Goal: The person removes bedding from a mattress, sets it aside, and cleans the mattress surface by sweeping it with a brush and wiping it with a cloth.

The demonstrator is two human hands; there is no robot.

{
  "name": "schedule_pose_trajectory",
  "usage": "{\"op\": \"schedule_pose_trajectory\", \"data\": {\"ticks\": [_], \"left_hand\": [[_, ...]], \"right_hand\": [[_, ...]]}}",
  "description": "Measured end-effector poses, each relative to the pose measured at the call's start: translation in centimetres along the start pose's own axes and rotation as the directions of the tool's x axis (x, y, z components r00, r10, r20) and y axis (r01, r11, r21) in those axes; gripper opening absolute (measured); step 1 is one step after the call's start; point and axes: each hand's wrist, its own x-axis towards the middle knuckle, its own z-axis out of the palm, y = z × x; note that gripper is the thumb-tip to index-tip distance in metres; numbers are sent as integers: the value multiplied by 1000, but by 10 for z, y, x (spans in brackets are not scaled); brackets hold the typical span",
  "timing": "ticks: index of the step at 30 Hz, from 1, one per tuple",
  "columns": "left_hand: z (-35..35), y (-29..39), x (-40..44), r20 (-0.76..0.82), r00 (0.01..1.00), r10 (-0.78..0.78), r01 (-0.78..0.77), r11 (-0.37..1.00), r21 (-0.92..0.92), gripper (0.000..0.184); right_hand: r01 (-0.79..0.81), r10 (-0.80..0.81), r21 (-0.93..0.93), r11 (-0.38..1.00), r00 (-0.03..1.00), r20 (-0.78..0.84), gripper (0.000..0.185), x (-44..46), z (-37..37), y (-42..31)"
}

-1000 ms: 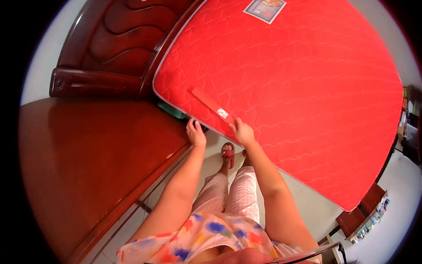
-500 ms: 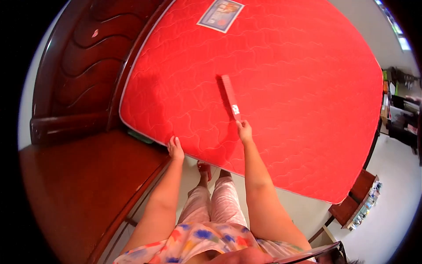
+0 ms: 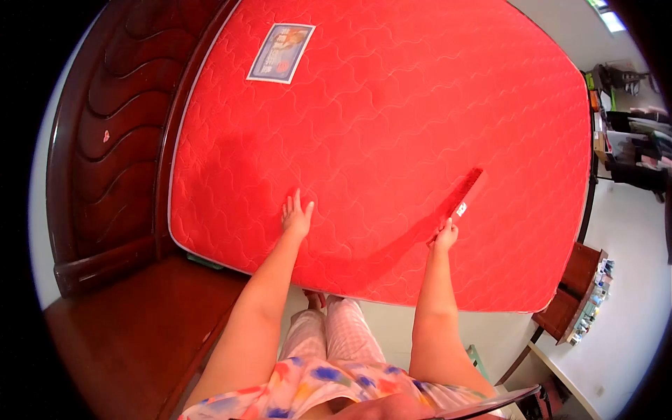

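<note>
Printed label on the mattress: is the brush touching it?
No, a wide stretch of red mattress shows between the printed label and the brush.

A dark, glossy headboard (image 3: 122,133) carved with wavy lines fills the upper left, and a reddish-brown wooden surface (image 3: 133,336) spreads across the lower left. Pale floor (image 3: 392,339) shows at bottom centre — while a bright window (image 3: 611,21) shines at the upper right, beside a greyish wall (image 3: 549,31), above a brown cabinet (image 3: 574,280) at lower right.
</note>
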Motion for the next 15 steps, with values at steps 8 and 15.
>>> {"op": "schedule_pose_trajectory", "data": {"ticks": [8, 15], "left_hand": [[5, 33, 51, 298, 916, -270, 198, 948, 250, 86], [3, 35, 60, 430, 850, -303, 156, 925, 345, 92]], "right_hand": [[71, 38, -201, 977, 871, 489, 25, -34, 179, -3], [175, 294, -399, 900, 432, 852, 21, -120, 340, 8]]}}
